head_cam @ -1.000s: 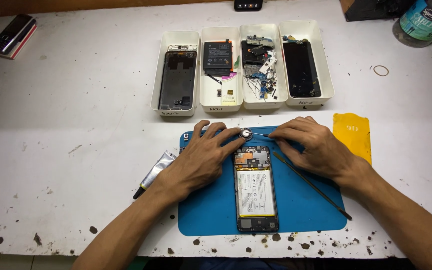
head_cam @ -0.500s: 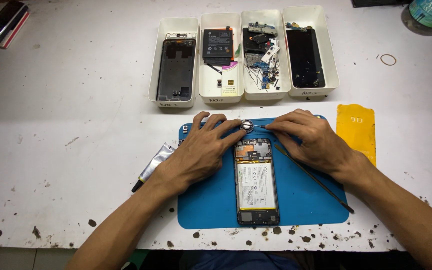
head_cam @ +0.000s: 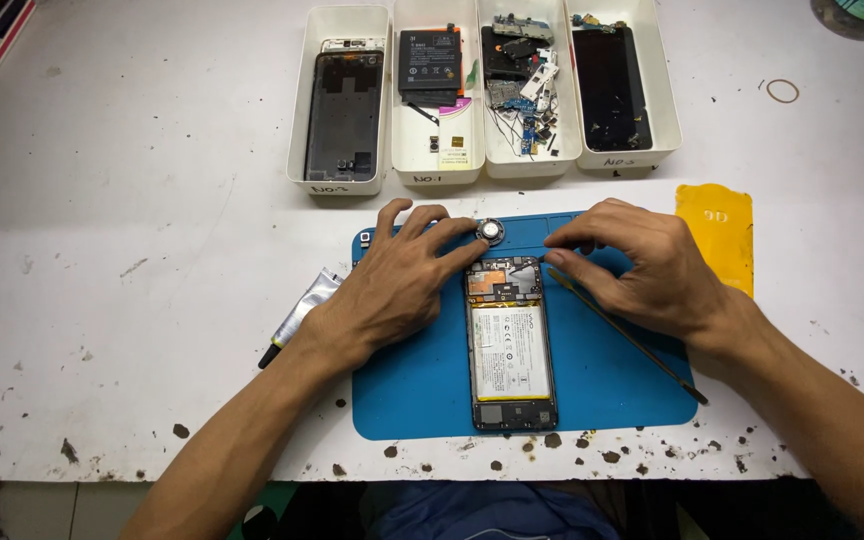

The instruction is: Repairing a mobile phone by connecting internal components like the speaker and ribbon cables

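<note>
Lying between left hand [head_cam: 397,285], right hand [head_cam: 642,270]: opened phone [head_cam: 510,345].

My left hand [head_cam: 392,285] and right hand [head_cam: 647,270] are bare, with no gloves, rings or watch. Both forearms are uncovered behind the wrists, no sleeves showing. Fingernails are short.

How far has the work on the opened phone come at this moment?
Done: the opened phone lies without back cover, battery exposed; other parts sit in four white trays. In hand: left hand and right hand work at its top edge. Left: battery and boards remain inside.
</note>
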